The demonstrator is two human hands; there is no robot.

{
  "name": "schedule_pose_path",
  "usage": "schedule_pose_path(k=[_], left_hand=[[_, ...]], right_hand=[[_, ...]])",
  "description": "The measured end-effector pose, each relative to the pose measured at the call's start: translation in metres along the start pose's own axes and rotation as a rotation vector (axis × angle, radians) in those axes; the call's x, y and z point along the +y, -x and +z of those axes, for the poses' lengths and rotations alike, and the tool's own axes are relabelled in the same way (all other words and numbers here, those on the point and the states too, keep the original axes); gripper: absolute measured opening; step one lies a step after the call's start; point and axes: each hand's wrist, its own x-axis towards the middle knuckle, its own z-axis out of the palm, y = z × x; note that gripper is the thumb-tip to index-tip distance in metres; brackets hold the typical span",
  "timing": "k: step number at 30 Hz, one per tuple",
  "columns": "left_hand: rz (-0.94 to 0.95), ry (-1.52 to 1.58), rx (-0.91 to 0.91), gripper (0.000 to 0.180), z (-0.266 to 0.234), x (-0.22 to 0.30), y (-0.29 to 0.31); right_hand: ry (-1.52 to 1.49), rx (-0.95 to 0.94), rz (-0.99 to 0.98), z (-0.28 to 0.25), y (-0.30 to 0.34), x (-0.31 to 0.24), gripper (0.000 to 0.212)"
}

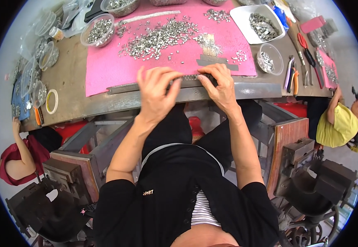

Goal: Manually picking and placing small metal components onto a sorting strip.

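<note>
Head view, hands (187, 88) pinching ridged metal strip (190, 77)

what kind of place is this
Probably a small assembly workshop: heaps of small metal pieces on a pink mat, pliers on the workbench, and heavy presses below.

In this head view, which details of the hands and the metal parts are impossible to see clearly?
- Head view: the row of small metal pieces between the left hand and right hand is mostly covered by the fingers.
- The shape of the loose metal pieces on the pink mat is too small to tell.
- The bowls at the top are cut off by the picture's edge.
- The tools at the right are bent by the fisheye rim.
</note>
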Motion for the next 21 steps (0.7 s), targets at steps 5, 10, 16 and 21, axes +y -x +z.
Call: schedule_pose_path(k=[5,10,16,21], left_hand=[[-0.134,-0.138,0.020,0.025,-0.069,-0.034,0.029],[-0.145,-0.418,-0.018,0.038,-0.097,-0.061,0.048],[-0.013,-0.445,-0.084,0.036,-0.112,-0.064,0.041],[-0.046,0.096,-0.013,0.052,-0.108,-0.004,0.014]], right_hand=[[0.043,-0.002,-0.043,0.001,0.001,0.001,0.017],[-0.144,0.016,0.103,-0.004,0.001,0.001,0.016],[-0.169,0.345,0.126,-0.001,0.012,0.009,0.013],[-0.117,0.336,0.119,0.002,0.007,0.000,0.016]])
